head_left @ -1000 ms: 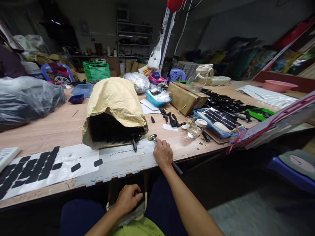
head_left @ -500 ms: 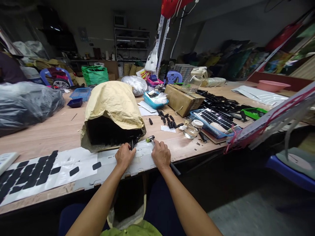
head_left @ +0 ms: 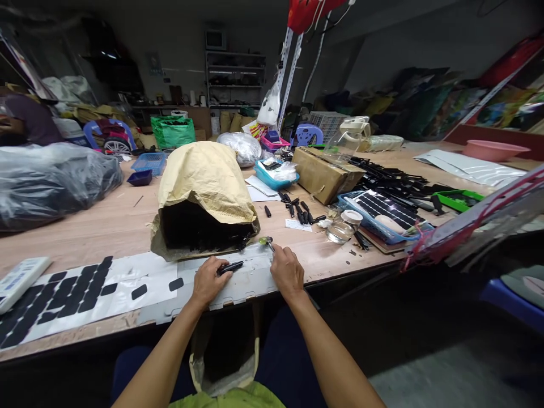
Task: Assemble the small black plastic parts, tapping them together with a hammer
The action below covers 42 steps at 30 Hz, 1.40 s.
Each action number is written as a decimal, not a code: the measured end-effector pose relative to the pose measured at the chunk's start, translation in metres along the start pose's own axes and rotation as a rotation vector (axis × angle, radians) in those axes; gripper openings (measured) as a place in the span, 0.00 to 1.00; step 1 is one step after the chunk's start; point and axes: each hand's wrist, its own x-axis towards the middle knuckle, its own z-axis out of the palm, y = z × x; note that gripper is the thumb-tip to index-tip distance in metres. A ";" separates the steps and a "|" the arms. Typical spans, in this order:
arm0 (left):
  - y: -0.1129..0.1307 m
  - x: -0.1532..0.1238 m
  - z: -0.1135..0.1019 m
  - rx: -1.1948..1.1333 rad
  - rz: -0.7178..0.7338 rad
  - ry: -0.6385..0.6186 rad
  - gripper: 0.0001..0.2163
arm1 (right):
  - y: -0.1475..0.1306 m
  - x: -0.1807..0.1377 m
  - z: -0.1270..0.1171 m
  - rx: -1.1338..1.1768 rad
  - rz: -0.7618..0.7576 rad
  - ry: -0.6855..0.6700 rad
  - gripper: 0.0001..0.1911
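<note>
My left hand [head_left: 209,280] is closed on a slim black part [head_left: 230,268], which lies low over the grey board [head_left: 250,277] at the table's front edge. A small hammer [head_left: 266,241] with a yellow-green face is gripped in my right hand [head_left: 288,273]. Its head points away from me, a little above the board, apart from the black part. Behind my left hand a tan sack [head_left: 204,175] lies on its side, its dark mouth facing me. Black pieces show dimly at the sack's lower lip.
Left of the board, a white sheet [head_left: 165,274] carries black rounded patches, beside a white device [head_left: 23,280]. Several black parts [head_left: 304,212] lie right of the sack, near a clear jar [head_left: 340,229], a blue basket [head_left: 382,218] and a cardboard box [head_left: 321,175]. Someone sits at far left.
My left hand has drawn back from the sack's mouth and turned the black part to lie sideways over the board. The hammer stays in my right hand. The view has shifted slightly left.
</note>
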 end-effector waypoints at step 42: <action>0.005 0.000 0.000 -0.055 -0.043 -0.012 0.07 | 0.009 0.034 0.000 0.017 0.222 -0.138 0.20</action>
